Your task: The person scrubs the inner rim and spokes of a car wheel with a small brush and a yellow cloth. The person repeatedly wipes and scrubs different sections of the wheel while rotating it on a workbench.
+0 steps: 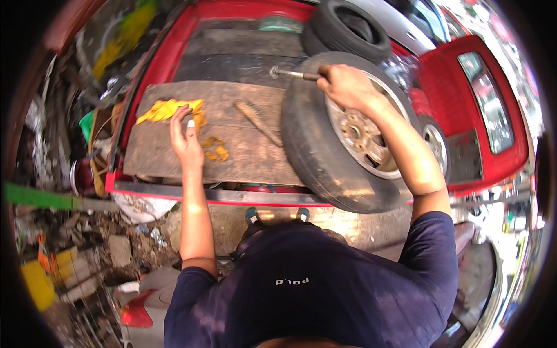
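My right hand (345, 84) is closed round the dark handle of a slim tool (296, 73), held over the upper part of the wheel. Its metal shaft points left and ends in a small, blurred head. Beneath my right forearm leans a worn tyre (316, 133) on a metal rim (354, 130). My left hand (187, 139) is raised at the yellow cloth (165, 110), thumb and fingers apart, with nothing visible in it. Whether its fingertips touch the cloth I cannot tell. A wooden-handled brush (258, 122) lies on the wooden board (243, 159), between the left hand and the tyre.
The board rests in a red truck bed (183, 49), whose near edge (261, 197) runs before me. More tyres (354, 29) lie at the far right, beside the red cab (481, 110). Rubble (120, 249) and clutter cover the ground at left; a green bar (52, 198) juts in there.
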Demonstrator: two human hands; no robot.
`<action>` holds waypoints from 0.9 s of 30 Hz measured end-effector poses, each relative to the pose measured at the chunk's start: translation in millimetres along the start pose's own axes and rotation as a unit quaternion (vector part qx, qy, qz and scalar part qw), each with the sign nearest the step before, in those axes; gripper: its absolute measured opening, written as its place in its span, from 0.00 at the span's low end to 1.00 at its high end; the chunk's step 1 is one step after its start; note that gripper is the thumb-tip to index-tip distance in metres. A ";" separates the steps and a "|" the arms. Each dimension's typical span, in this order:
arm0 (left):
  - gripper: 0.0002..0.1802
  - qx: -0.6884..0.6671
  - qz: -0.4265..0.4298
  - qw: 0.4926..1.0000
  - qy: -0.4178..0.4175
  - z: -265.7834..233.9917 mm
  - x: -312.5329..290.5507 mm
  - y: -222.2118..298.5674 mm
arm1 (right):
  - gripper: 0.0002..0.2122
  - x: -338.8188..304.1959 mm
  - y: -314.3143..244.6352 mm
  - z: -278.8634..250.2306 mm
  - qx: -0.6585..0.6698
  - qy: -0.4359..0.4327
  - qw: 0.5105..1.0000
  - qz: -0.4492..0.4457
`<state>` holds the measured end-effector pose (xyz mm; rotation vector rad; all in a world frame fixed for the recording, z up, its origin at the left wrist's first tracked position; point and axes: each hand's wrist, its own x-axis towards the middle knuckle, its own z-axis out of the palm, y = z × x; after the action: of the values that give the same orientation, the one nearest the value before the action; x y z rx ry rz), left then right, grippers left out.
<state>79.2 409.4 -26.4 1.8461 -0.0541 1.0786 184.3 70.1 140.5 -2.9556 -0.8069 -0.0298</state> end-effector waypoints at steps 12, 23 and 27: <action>0.17 -0.035 0.021 0.974 -0.223 235.2 29.1 101.1 | 0.19 -103.7 274.9 78.1 0.062 -0.059 0.978 0.189; 0.15 -0.116 -0.193 0.915 -0.336 364.1 19.0 126.1 | 0.15 -41.4 279.1 136.1 0.023 -0.044 0.994 0.099; 0.17 -0.115 -0.223 0.900 -0.355 374.4 17.5 125.6 | 0.14 -44.6 275.3 151.2 0.064 -0.026 0.996 0.057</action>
<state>274.9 69.0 19.6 1.8191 -0.1682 0.0451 285.5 -176.7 -31.2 -2.8863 -0.6184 0.1032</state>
